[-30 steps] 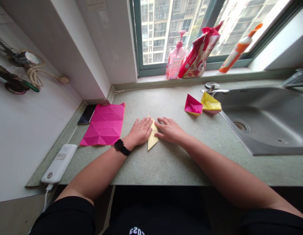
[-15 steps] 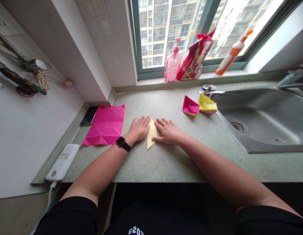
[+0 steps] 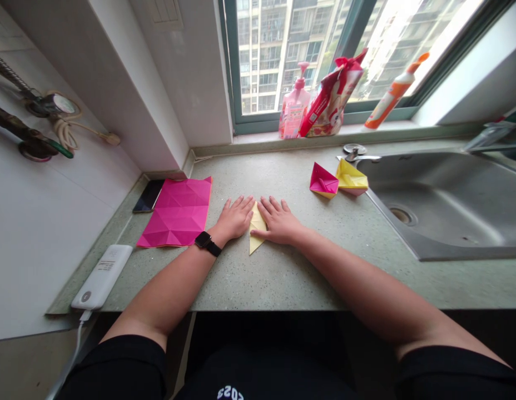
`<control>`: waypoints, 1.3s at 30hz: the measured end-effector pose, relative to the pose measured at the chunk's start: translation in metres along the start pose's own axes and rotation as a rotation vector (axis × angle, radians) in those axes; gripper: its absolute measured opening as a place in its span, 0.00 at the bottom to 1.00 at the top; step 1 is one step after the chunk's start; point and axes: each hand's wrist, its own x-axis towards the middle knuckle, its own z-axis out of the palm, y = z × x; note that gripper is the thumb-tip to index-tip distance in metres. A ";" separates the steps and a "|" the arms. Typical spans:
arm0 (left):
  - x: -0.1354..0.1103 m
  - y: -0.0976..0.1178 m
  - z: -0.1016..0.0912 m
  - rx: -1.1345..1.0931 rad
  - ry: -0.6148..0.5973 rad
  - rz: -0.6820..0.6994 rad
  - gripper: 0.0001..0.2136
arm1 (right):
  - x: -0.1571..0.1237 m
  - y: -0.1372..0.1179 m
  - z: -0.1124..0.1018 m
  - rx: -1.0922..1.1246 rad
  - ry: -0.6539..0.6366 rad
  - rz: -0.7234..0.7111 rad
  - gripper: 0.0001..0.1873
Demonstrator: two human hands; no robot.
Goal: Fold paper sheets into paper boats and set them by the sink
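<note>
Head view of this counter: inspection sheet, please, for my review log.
Surface: speckled green stone countertop.
Job's things: folded yellow paper between the hands; creased pink origami sheet to their left.
Clutter: pink origami boat, yellow origami boat, smartphone, power bank.
Hands: left hand flat on the counter beside the paper; right hand flat, thumb on the paper.
Cables: white cable from the power bank, over the counter edge.
Surroundings: steel sink; pink pump bottle on the windowsill.

Pale yellow origami sheet shown folded into narrow pointed form, laid flat, lower tip directed toward wearer.
</note>
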 end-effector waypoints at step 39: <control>-0.020 0.004 -0.017 -0.236 0.165 0.138 0.15 | -0.013 0.011 -0.025 0.358 0.208 0.033 0.30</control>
